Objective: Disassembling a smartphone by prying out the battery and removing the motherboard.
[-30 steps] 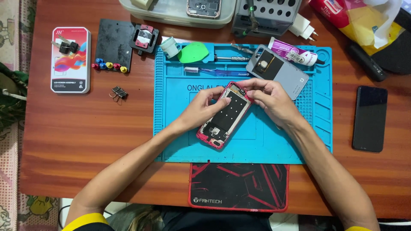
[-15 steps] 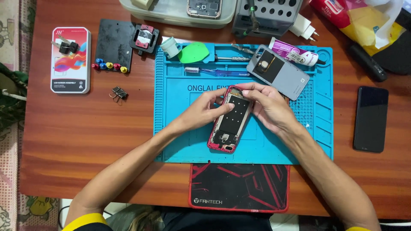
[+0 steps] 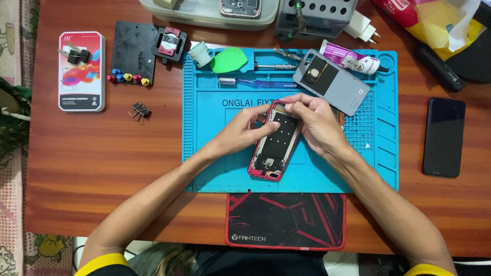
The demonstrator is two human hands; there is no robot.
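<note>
- The table (image 3: 102, 168) under me is reddish-brown wood with a streaked grain; a strip of patterned cloth shows along its left edge, and pale floor shows past its near edge.
- A blue work mat (image 3: 215, 153) with ribbed rims and small compartments covers the middle of the table; just below it, touching its near edge, lies a black mouse pad with red slashes (image 3: 286, 220).
- At the far edge stand a pale plastic tray (image 3: 204, 18) and a grey perforated holder (image 3: 317, 15); a yellow and red bag (image 3: 434, 20) is crumpled in the far right corner.
- A white box with a colourful print (image 3: 82, 71) lies far left; a black phone (image 3: 444, 137) lies far right, off the mat.
- A grey back cover (image 3: 335, 84) sits on the mat's upper part, near my right hand (image 3: 319, 125).
- The opened red phone (image 3: 273, 140) lies tilted in the mat's centre; my left hand (image 3: 243, 133) steadies its left edge, fingers curled narrow against the frame; my right hand's fingers pinch at its top end.
</note>
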